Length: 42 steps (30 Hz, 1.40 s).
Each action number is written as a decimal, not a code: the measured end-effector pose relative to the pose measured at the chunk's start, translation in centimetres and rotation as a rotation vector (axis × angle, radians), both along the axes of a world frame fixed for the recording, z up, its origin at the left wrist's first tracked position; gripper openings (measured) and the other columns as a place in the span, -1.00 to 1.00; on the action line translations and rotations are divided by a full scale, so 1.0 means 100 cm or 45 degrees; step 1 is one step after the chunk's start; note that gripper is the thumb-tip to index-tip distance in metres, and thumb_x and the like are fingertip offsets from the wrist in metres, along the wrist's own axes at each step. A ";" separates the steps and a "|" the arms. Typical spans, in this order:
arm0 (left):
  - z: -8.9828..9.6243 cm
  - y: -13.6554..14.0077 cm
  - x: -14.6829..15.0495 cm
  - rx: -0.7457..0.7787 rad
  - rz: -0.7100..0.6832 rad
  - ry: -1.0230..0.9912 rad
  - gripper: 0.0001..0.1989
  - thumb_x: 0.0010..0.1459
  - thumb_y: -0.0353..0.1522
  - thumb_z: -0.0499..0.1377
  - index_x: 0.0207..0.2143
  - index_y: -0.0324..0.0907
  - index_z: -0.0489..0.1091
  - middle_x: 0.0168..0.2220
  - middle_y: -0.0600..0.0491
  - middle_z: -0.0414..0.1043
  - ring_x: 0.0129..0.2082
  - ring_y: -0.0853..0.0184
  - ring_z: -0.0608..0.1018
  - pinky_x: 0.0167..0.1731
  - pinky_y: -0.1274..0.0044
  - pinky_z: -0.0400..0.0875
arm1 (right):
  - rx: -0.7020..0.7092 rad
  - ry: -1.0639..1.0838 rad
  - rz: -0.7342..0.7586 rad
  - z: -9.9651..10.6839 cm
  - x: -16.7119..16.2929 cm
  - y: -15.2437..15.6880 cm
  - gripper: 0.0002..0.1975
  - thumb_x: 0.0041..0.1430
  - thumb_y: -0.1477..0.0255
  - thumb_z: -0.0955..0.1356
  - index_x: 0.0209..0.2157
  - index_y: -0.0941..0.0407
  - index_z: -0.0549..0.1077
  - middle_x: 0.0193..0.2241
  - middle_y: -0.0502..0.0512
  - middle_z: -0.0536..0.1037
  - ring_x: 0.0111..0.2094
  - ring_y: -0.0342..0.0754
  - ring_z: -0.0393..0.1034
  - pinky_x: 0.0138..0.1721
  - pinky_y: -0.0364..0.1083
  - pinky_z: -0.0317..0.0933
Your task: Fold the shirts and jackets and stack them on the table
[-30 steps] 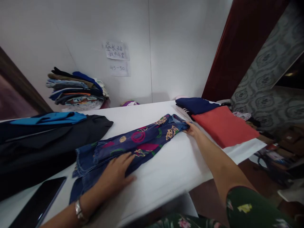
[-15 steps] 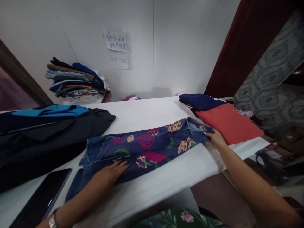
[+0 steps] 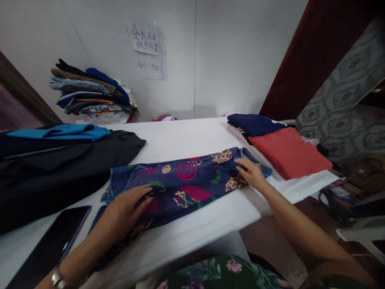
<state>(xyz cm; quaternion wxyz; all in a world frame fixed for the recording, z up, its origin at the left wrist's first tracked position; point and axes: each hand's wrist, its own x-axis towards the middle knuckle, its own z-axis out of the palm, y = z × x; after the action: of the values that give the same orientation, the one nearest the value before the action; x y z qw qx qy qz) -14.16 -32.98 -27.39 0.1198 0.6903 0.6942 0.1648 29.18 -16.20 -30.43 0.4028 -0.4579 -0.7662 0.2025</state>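
A folded blue garment (image 3: 186, 176) with a magenta, green and cream print and denim-like parts lies lengthwise across the white table. Over its left part is my left hand (image 3: 128, 206), fingers apart and pointing right; whether the fingertips press on the cloth I cannot tell. My right hand (image 3: 249, 171) is at the garment's right end, just inside the collar-like blue edge, with its fingers loosely spread and nothing gripped. The forearm and left hand cover the garment's lower left corner.
Dark clothes with a bright blue piece (image 3: 60, 132) lie at the left, a black phone-like slab (image 3: 51, 245) in front of them. A tall clothes stack (image 3: 93, 94) stands at the back left. Folded navy (image 3: 255, 123) and coral (image 3: 290, 152) clothes lie right. Paper signs (image 3: 148, 50) hang on the wall.
My right hand has let go of the garment's right end and moved left over the cloth. My left hand has shifted slightly left and up.
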 end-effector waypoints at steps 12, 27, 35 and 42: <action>0.001 0.027 -0.014 -0.164 0.047 0.413 -0.55 0.16 -0.34 0.07 0.10 -0.22 0.38 0.18 -0.16 0.36 0.16 0.06 0.40 0.16 0.31 0.24 | -0.138 -0.379 0.510 -0.037 -0.094 0.009 -0.41 0.03 0.56 0.37 0.13 -0.03 0.42 0.24 0.10 0.31 0.29 0.16 0.09 0.30 0.26 -0.21; 0.012 0.031 -0.014 0.118 0.036 0.696 -0.79 0.18 -0.44 0.05 -0.19 -0.20 0.44 -0.22 -0.05 0.51 -0.19 0.19 0.48 -0.19 0.38 0.29 | 0.379 -0.515 0.482 -0.055 -0.083 0.016 -0.54 0.27 0.42 0.17 0.17 0.07 0.36 0.18 0.16 0.39 0.26 0.12 0.16 0.21 0.24 0.09; 0.001 0.015 -0.003 0.145 -0.008 0.722 -0.83 0.21 -0.47 0.04 -0.23 -0.20 0.41 -0.26 -0.05 0.47 -0.24 0.20 0.45 -0.26 0.38 0.26 | 0.557 -0.593 0.415 -0.057 -0.081 0.018 -0.57 0.21 0.48 0.19 0.09 0.10 0.41 0.08 0.20 0.49 0.14 0.12 0.34 0.14 0.23 0.15; -0.008 0.001 0.005 0.111 -0.043 0.629 -0.82 0.22 -0.50 0.02 -0.22 -0.19 0.39 -0.21 -0.05 0.43 -0.22 0.23 0.42 -0.23 0.40 0.28 | 0.659 -0.563 0.419 -0.055 -0.080 0.020 -0.61 0.13 0.55 0.19 -0.04 0.13 0.45 -0.01 0.22 0.56 0.07 0.10 0.41 0.14 0.22 0.14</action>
<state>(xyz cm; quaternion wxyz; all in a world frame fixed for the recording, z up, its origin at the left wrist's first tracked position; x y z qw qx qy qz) -13.69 -32.92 -28.15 -0.0807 0.7256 0.6831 0.0190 21.17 -14.25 -35.94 0.2924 -0.2444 -0.9237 -0.0397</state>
